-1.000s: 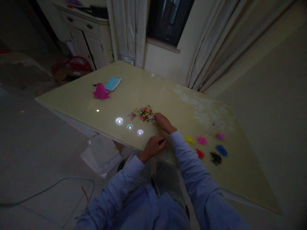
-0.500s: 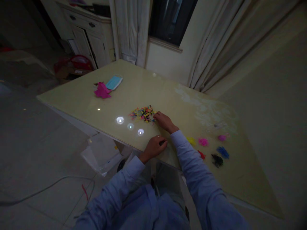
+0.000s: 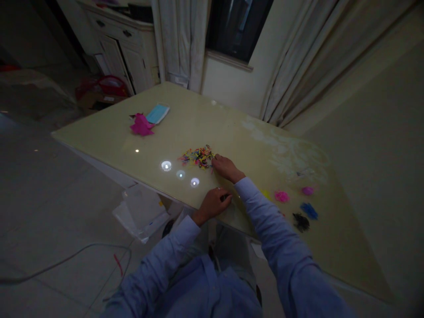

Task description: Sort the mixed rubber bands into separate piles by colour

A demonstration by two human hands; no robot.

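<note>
A mixed heap of small rubber bands [image 3: 198, 155] in many colours lies on the pale table. At the heap's right edge, my right hand [image 3: 228, 168] has its fingertips pinched together; whatever is between them is too small to make out. My left hand [image 3: 214, 204] rests near the front edge of the table, its fingers curled in towards the thumb. A dark patch shows inside that curl, and I cannot tell what it is. Sorted by colour, a pink pile [image 3: 282, 196], a blue pile [image 3: 309, 210] and a black pile [image 3: 301, 222] lie beyond my right forearm.
A yellow pile [image 3: 266, 194] is partly hidden by my right sleeve. Farther right sit a purple-pink clump [image 3: 308, 191] and a clear plastic bag [image 3: 300, 173]. A blue face mask [image 3: 158, 114] and crumpled magenta paper [image 3: 142, 125] lie at the table's far left.
My right forearm has shifted slightly, so the sleeve now covers most of the red pile and more of the yellow one. Both hands stay nearly in place.
</note>
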